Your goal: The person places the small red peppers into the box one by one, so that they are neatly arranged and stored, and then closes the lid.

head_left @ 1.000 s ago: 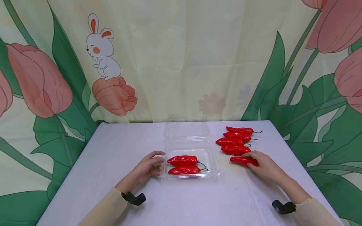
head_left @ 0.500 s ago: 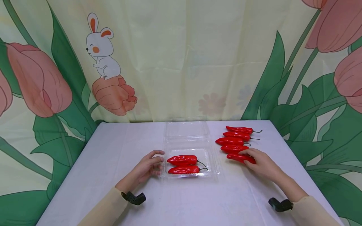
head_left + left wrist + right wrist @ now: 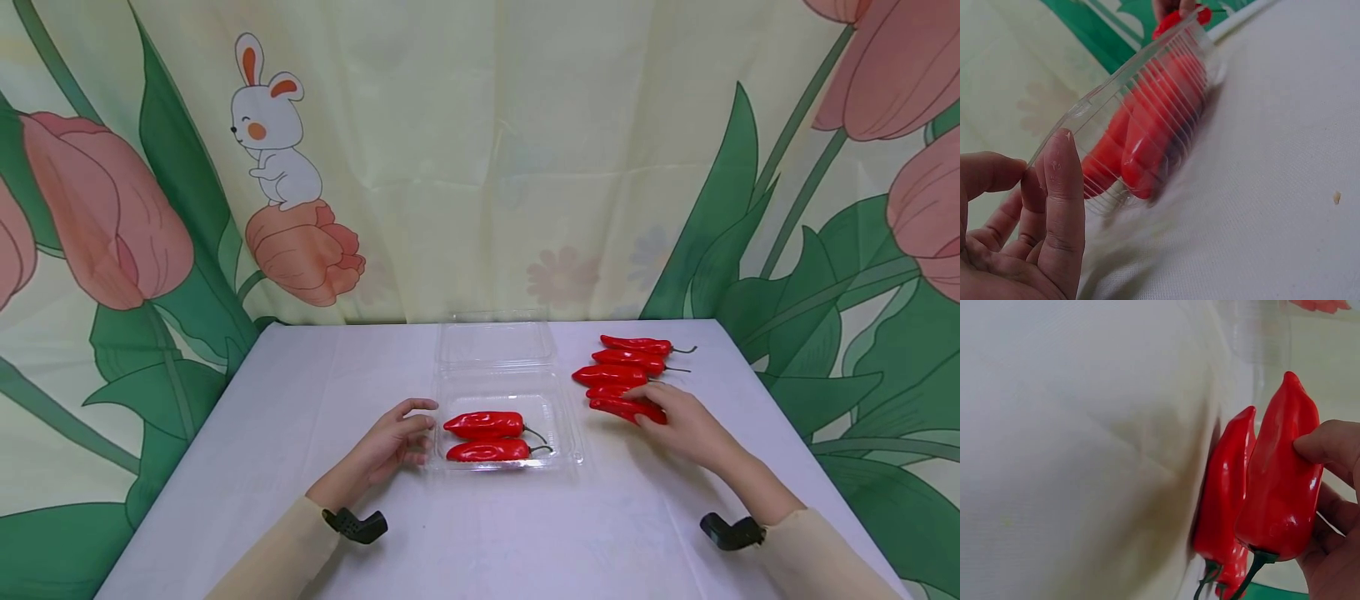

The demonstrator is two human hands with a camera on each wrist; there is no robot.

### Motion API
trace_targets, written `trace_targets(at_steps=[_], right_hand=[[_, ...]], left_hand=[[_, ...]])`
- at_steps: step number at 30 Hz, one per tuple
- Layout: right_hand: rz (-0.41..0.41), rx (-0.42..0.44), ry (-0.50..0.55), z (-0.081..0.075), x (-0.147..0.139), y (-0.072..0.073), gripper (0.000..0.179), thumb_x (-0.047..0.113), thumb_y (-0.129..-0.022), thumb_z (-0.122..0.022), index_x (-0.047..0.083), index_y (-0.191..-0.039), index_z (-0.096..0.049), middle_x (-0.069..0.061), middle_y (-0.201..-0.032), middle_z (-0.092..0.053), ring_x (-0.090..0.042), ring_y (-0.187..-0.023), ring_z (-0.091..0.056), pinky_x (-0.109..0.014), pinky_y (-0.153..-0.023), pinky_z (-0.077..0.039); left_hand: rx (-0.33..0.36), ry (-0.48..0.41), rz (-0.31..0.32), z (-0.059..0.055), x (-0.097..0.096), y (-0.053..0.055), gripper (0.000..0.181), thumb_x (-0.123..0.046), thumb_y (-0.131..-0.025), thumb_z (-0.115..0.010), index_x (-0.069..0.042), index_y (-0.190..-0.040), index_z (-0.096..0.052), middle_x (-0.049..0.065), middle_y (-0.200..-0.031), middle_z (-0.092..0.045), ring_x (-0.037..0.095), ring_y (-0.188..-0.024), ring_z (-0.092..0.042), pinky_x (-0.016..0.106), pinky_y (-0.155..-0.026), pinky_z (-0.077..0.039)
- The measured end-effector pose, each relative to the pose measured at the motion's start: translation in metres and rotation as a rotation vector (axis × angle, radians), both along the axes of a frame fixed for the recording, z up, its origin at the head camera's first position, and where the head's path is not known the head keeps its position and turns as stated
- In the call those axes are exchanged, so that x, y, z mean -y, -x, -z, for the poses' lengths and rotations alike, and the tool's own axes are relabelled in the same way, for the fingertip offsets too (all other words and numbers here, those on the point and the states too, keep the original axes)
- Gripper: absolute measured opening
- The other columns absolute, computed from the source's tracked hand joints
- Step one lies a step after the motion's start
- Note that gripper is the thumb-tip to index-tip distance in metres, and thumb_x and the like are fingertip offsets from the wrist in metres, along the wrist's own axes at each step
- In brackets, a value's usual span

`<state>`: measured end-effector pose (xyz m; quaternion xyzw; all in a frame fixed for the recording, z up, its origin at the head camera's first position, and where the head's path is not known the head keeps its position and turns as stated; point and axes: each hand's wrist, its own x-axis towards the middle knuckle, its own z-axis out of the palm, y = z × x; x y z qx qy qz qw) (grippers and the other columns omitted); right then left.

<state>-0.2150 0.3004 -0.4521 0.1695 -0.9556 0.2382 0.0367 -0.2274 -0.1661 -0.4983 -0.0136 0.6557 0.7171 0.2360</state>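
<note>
the person's left grip (image 3: 390,442) is relaxed, fingers spread, touching the left rim of a clear clamshell box (image 3: 570,425) holding two red chillies (image 3: 487,425). over to its right, the right grip (image 3: 690,425) pinches a single red chilli (image 3: 617,408) just in front of four more chillies (image 3: 609,375) lined up on the counter (image 3: 525,533). that held one is probably light, firm and slightly slippery, best taken round its thick middle; it looks glossy, tapering, with a dark green stem.
</note>
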Motion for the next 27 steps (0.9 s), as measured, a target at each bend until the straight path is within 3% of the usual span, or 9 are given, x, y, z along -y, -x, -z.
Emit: trace_targets(at_steps=[15,27], right_hand=[[-0.029,-0.01,0.04,-0.013,0.018,0.008,0.046,0.009,-0.083,-0.084,0.009,-0.127,-0.069,-0.014,-0.124,-0.069,-0.038,-0.117,-0.062,-0.051,-0.088,-0.061],[-0.023,-0.019,0.077,-0.014,0.031,0.013,0.049,0.007,-0.081,-0.085,0.008,-0.127,-0.068,-0.016,-0.125,-0.068,-0.04,-0.119,-0.06,-0.051,-0.085,-0.062]], left_hand=[[0.001,0.001,-0.001,-0.001,0.001,-0.001,0.043,-0.019,-0.103,-0.059,-0.008,-0.142,-0.045,0.003,-0.104,-0.06,0.013,-0.071,-0.063,0.024,-0.065,-0.06],[0.005,0.005,0.004,0.001,0.0,0.001,0.041,-0.018,-0.104,-0.058,-0.008,-0.142,-0.045,0.004,-0.105,-0.06,0.013,-0.072,-0.062,0.024,-0.065,-0.06]])
